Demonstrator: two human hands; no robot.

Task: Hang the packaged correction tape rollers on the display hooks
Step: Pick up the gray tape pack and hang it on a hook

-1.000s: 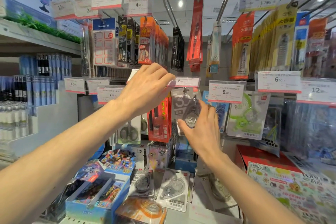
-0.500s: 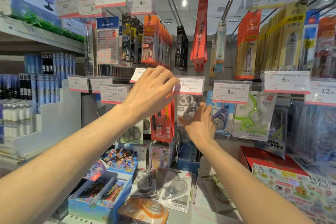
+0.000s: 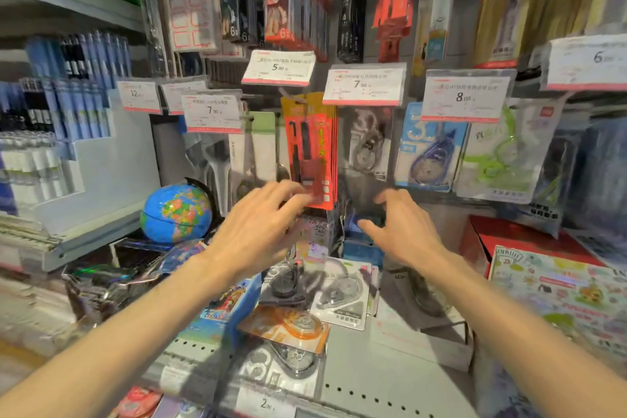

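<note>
A grey packaged correction tape roller (image 3: 368,142) hangs on a display hook under the 7.90 price tag (image 3: 364,84). Both hands are below it, empty, with fingers spread. My left hand (image 3: 258,231) hovers in front of the red hanging pack (image 3: 310,149). My right hand (image 3: 403,231) is just under the hung roller. Several more packaged rollers lie on the shelf below: a dark one (image 3: 284,283), a clear white one (image 3: 344,293), an orange one (image 3: 288,326) and a grey one (image 3: 285,363). The view is blurred by motion.
A blue roller pack (image 3: 429,152) and a green one (image 3: 502,156) hang to the right under the 8.00 tag. A globe (image 3: 176,212) sits at left. A red box (image 3: 502,237) and colourful box (image 3: 559,292) stand at right. Scissors packs hang left of the red pack.
Both hands came down from the hook and price tag. The right hand let go of the grey roller pack, which now hangs on the hook. The camera tilted down.
</note>
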